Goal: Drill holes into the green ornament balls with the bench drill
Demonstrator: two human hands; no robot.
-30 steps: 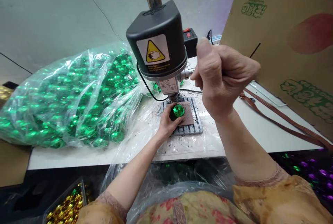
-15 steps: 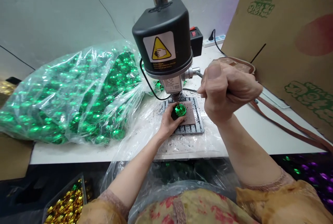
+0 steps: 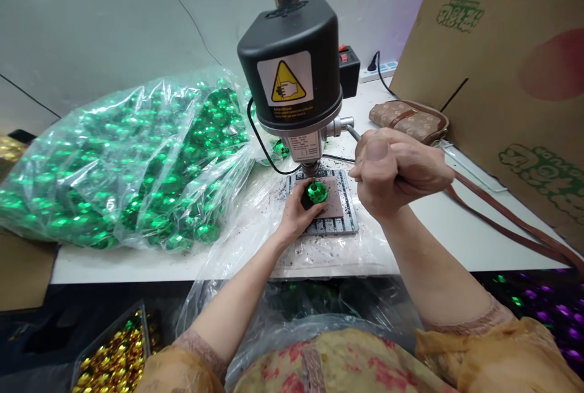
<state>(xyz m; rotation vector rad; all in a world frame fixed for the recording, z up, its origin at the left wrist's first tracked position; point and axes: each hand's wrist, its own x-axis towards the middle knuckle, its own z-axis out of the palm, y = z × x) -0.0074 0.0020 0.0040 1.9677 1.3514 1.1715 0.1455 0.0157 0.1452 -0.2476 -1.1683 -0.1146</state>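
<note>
A black bench drill press with a yellow warning label stands in the middle of the table. Beneath its chuck, my left hand grips a shiny green faceted ball between thumb and fingers. The ball rests over a pinkish pad on the slotted grey base plate. My right hand is closed around the metal feed lever at the drill's right side; its far end is hidden in my fist. Dark shavings lie around the base.
A large clear bag of green balls fills the table's left side. At the right are a brown purse with a long strap and a tall cardboard box. Gold balls and purple balls sit below the table edge.
My right hand and the feed lever have dropped slightly, uncovering more of the purse. My left hand keeps the green ball in the same spot under the chuck. The view has shifted a little.
</note>
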